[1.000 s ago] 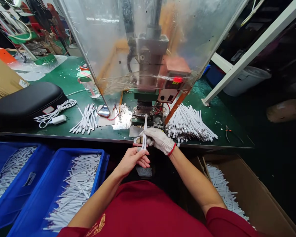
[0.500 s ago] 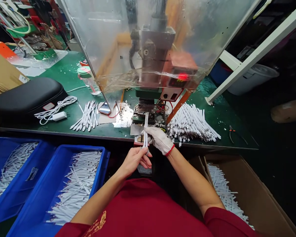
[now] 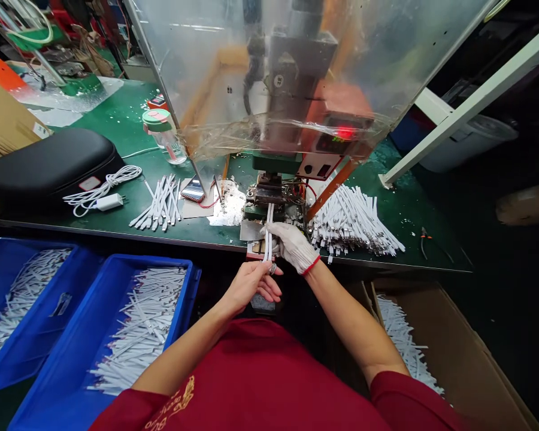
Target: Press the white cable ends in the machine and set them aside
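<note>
Two white flat cable strips (image 3: 269, 234) run side by side from my hands up to the press machine (image 3: 269, 190); their far ends are at its metal jaw. My bare left hand (image 3: 254, 281) pinches the near ends, its lower fingers loosely curled. Higher up, my right hand (image 3: 294, 246), in a white knitted glove with a red cuff, is closed on the strips with thumb and fingers. A large pile of white cables (image 3: 353, 221) lies right of the press, a smaller bunch of white cables (image 3: 159, 203) left of it.
A cloudy plastic shield (image 3: 233, 78) hangs before the press. Blue bins (image 3: 186, 299) full of white cables stand at lower left, a cardboard box (image 3: 471, 353) with more at lower right. On the green table (image 3: 413, 245) are pliers (image 3: 424, 242), a jar (image 3: 166, 137) and a phone (image 3: 193, 190).
The view has shifted slightly, moving the press a little right in the picture. The strips have entered or stayed at the jaw, and both hands keep the same grip.
</note>
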The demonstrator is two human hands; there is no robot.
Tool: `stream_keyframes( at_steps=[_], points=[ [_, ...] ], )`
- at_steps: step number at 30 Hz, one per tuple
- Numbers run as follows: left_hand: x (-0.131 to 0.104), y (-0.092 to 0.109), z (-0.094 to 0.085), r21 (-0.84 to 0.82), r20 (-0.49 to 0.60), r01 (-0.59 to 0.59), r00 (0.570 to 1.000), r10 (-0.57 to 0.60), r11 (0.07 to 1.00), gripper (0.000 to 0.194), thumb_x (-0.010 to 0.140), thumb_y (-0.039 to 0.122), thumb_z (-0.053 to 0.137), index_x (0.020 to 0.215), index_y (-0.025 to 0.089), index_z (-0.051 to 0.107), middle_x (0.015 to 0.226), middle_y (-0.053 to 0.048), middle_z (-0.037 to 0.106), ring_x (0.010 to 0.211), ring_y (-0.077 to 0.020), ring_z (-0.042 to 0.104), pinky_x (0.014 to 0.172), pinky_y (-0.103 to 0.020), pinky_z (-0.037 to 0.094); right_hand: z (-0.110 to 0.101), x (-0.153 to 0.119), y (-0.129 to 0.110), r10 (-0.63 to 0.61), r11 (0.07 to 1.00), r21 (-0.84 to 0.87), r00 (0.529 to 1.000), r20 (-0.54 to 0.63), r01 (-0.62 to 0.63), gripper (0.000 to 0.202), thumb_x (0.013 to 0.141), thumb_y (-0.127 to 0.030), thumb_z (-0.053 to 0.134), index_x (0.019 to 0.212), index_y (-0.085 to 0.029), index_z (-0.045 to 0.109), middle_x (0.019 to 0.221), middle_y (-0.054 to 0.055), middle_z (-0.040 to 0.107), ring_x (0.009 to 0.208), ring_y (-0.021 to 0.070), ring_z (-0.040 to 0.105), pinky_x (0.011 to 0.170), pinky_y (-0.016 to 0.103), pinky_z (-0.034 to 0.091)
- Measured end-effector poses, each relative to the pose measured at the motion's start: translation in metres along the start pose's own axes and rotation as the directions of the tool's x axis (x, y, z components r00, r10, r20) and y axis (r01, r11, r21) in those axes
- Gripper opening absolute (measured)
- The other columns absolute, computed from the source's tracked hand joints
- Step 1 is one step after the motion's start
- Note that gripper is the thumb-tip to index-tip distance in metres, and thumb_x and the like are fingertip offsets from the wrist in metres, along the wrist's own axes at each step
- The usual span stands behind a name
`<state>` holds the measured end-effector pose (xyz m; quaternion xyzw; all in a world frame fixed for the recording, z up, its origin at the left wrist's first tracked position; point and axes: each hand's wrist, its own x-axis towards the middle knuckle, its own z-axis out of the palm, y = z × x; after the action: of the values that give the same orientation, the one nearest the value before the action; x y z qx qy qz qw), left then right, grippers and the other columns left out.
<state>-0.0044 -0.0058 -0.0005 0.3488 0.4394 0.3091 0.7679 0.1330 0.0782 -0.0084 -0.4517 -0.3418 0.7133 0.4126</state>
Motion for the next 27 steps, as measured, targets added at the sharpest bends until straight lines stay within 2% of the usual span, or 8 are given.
stream_keyframes(
  at_steps=[3, 7, 11, 20, 27],
  points=[
    [0.002, 0.000, 0.003, 0.001, -0.003, 0.014, 1.000, -0.014, 1.000, 0.062, 0.077, 0.067, 0.058, 0.092, 0.008, 0.066, 0.061, -0.010, 0.070, 0.052, -0.0193, 0.068, 0.046, -0.022, 0.051, 0.001, 0.015, -0.005, -0.054, 0.998, 0.035, 0.994, -0.091, 0.058, 0.026, 0.071, -0.037, 0.074, 0.079, -0.013, 0.070, 0.062, 0.001, 0.062, 0.045, 0.0090, 0.051, 0.038, 0.019, 0.041],
    [0.004, 0.001, 0.004, 0.007, 0.001, -0.008, 1.000, 0.008, 1.000, 0.062, 0.074, 0.069, 0.059, 0.084, 0.007, 0.066, 0.059, -0.010, 0.068, 0.051, -0.0185, 0.068, 0.046, -0.021, 0.050, 0.004, 0.034, -0.012, -0.090, 0.985, 0.131, 0.984, -0.155, 0.110, 0.019, 0.073, -0.030, 0.071, 0.077, -0.012, 0.068, 0.065, 0.004, 0.065, 0.052, 0.0112, 0.056, 0.044, 0.020, 0.046],
    [0.005, 0.000, 0.005, 0.001, -0.002, -0.027, 1.000, 0.027, 1.000, 0.063, 0.073, 0.070, 0.058, 0.079, 0.008, 0.066, 0.057, -0.009, 0.068, 0.048, -0.0173, 0.066, 0.045, -0.021, 0.048, 0.009, 0.037, -0.017, -0.080, 0.980, 0.169, 0.986, -0.149, 0.106, 0.019, 0.077, -0.029, 0.068, 0.078, -0.010, 0.067, 0.063, 0.005, 0.063, 0.050, 0.0116, 0.057, 0.043, 0.021, 0.047],
    [0.012, -0.004, 0.004, -0.010, 0.012, -0.042, 0.999, 0.042, 0.999, 0.066, 0.071, 0.074, 0.054, 0.075, 0.009, 0.064, 0.056, -0.010, 0.067, 0.046, -0.0174, 0.063, 0.044, -0.023, 0.045, 0.003, 0.038, -0.018, -0.084, 0.994, 0.062, 0.986, -0.145, 0.094, 0.019, 0.073, -0.029, 0.073, 0.077, -0.010, 0.068, 0.062, 0.006, 0.064, 0.049, 0.0128, 0.058, 0.043, 0.023, 0.048],
    [0.014, -0.008, 0.004, -0.015, 0.019, -0.060, 0.998, 0.060, 0.998, 0.066, 0.070, 0.075, 0.054, 0.075, 0.010, 0.063, 0.056, -0.010, 0.067, 0.047, -0.0180, 0.063, 0.045, -0.024, 0.046, 0.002, 0.039, -0.017, -0.066, 0.995, 0.069, 0.987, -0.148, 0.077, 0.017, 0.071, -0.026, 0.074, 0.076, -0.012, 0.068, 0.063, 0.005, 0.064, 0.050, 0.0127, 0.057, 0.046, 0.023, 0.050]
  ],
)
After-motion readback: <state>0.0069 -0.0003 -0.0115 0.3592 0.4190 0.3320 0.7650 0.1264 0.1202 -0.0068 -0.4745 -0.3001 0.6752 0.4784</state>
